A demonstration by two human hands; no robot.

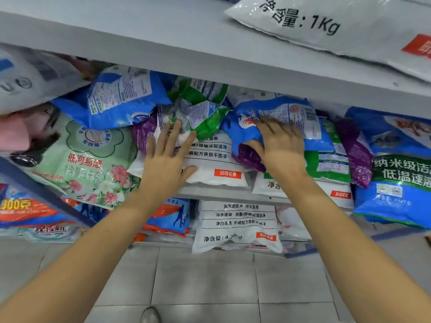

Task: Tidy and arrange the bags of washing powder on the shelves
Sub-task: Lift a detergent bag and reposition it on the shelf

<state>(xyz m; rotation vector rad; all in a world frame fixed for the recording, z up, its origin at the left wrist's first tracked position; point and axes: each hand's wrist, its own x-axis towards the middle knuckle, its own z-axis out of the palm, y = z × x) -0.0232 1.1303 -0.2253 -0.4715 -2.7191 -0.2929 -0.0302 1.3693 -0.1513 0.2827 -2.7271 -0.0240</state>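
While both my arms reach into the middle shelf, my left hand lies flat, fingers straight and spread, pressing on a white plastic bag with black lettering and an orange label that sits at the shelf's front edge. My fingertips touch the crumpled green bag piled just above it. Over to my right hand: fingers are laid across the top of a blue bag with a white printed panel, thumb tucked under its lower edge, so I've got it in a grip. That bag sits on the heap, resting on a dark purple bag right under my thumb. Further left, a second blue bag lies tilted on a pale green bag printed with pink flowers. Far right, a big blue-and-green bag hangs over the shelf edge. Above it all runs the grey shelf board, carrying a white bag marked 1Kg. Down below, another white lettered bag juts from the lower shelf over the grey tiled floor.
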